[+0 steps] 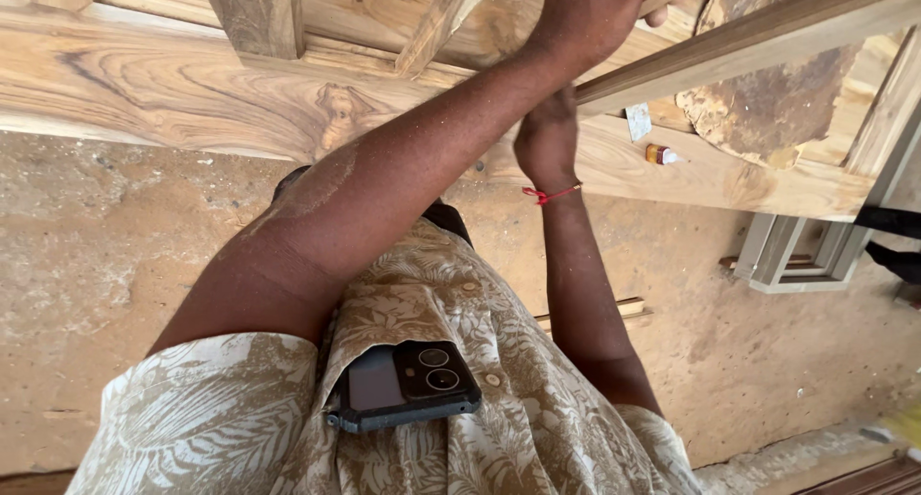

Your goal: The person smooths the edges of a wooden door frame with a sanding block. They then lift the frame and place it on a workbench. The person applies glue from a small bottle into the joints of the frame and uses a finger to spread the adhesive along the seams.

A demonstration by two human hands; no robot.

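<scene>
Shirt pocket (pixel 403 332) at lower centre of the frame: gapes open, holds a dark phone (pixel 408 388) lying crosswise, camera lenses facing up, about half of it sticking out over the leaf-patterned cloth. Small amber bottle (pixel 660 154) with a pale cap at right of centre, on its side on the broad plank; contents too small to tell.

Long narrow wooden strip (pixel 758 42) in the upper right: pale greyish-tan, straight-edged, running on a slant from frame centre up to the right edge, lying over the broad planks. Beneath it, a wide plank (pixel 192 82) with strong swirling brown grain and a knot, spanning the upper part of the frame from left to right. Rough dark-brown patch of bark-like wood (pixel 767 102) just under the strip at upper right.

Left hand (pixel 590 11) at top centre, arm crossing diagonally from lower left: closed around the upper end of the strip, fingertips just showing past its far side. Right hand (pixel 549 135) directly below, at the strip's lower end, fingers tucked behind the left forearm; cannot tell whether gripping or merely pressing. Red thread (pixel 550 195) tied round the right wrist.

Sawdust-covered floor (pixel 96 265) across the left and lower right. Small pale frame piece (pixel 796 260) standing at the right edge.
</scene>
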